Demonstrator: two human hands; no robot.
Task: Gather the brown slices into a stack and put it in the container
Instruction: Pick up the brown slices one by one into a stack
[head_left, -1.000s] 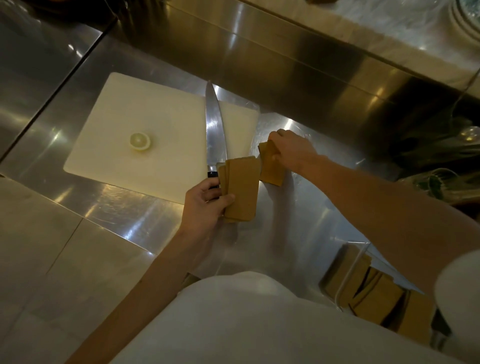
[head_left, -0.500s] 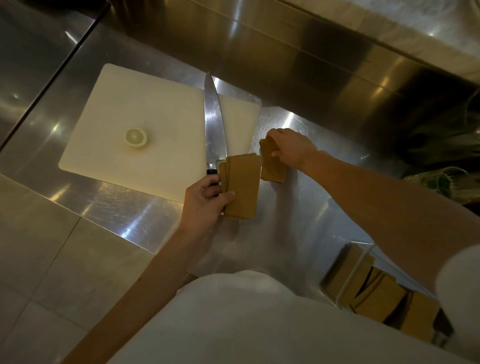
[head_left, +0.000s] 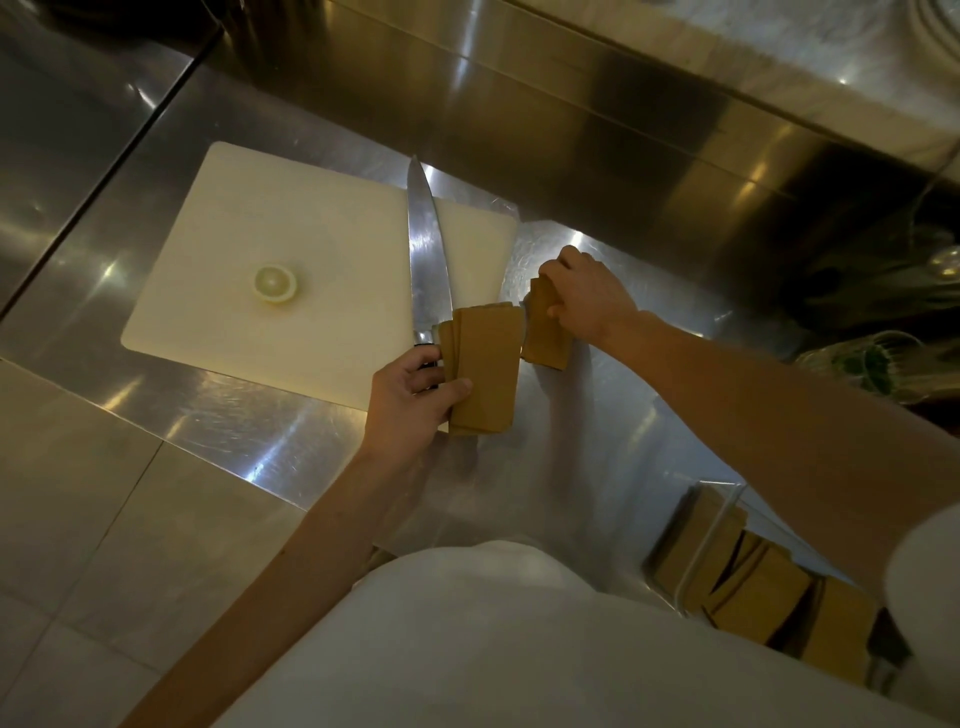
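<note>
Left hand (head_left: 410, 400) grip holding a fanned stack of brown slices (head_left: 485, 371) at the cutting board's (head_left: 291, 244) right edge, thumb on top. Right hand (head_left: 584, 299) grip pinching a smaller slice stack (head_left: 543, 340) just beside it on the steel surface (head_left: 623, 441). Clear container (head_left: 722, 545) with more slices at the surface's near-right edge. Knife (head_left: 427, 254) and lemon half (head_left: 275, 283) on the board.

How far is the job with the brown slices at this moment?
Done: some slices already stand in the container at lower right. In hand: the left hand holds a fanned stack at the board's edge, and the right hand grips a smaller stack beside it on the counter. Left: join the two stacks and put them in the container. The knife and lemon half lie on the board.
</note>
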